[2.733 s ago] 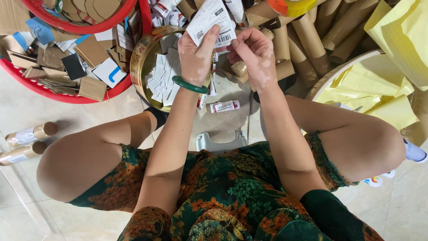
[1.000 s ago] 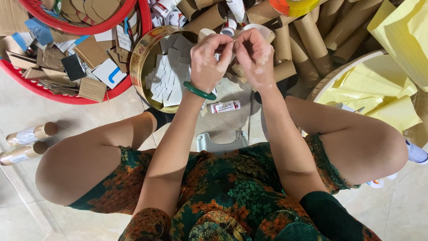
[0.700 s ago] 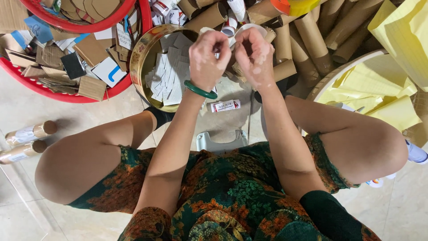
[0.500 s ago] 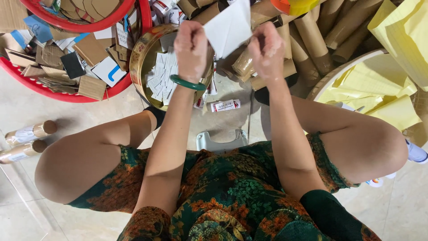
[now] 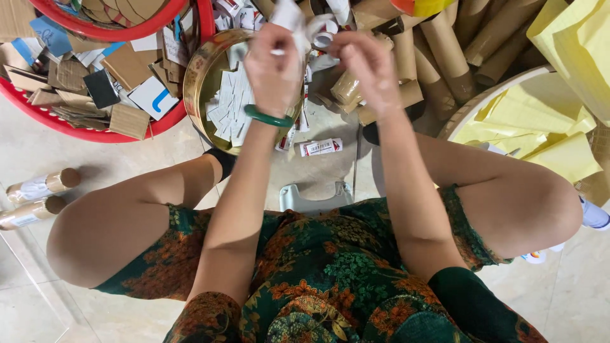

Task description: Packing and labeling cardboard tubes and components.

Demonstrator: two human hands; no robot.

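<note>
My left hand [image 5: 273, 67], with a green bangle at the wrist, pinches a crumpled white paper slip [image 5: 289, 16] near the top of the view. My right hand [image 5: 365, 60] is just right of it, fingers closed on the other end of the same paper, which curls between the two hands. Both hands hover over the right rim of a round gold tin [image 5: 197, 76] that holds several white paper slips [image 5: 229, 105].
A red basket [image 5: 76, 127] of cardboard pieces sits at the top left. Brown cardboard tubes [image 5: 445, 51] crowd the top right beside a round basket of yellow paper [image 5: 546, 127]. Two tubes [image 5: 38, 197] lie on the tile floor at left. A small label [image 5: 321, 147] lies below the hands.
The flat sheet held up between my hands half a second ago is now crumpled and curled. Both hands have drawn closer together over the tin.
</note>
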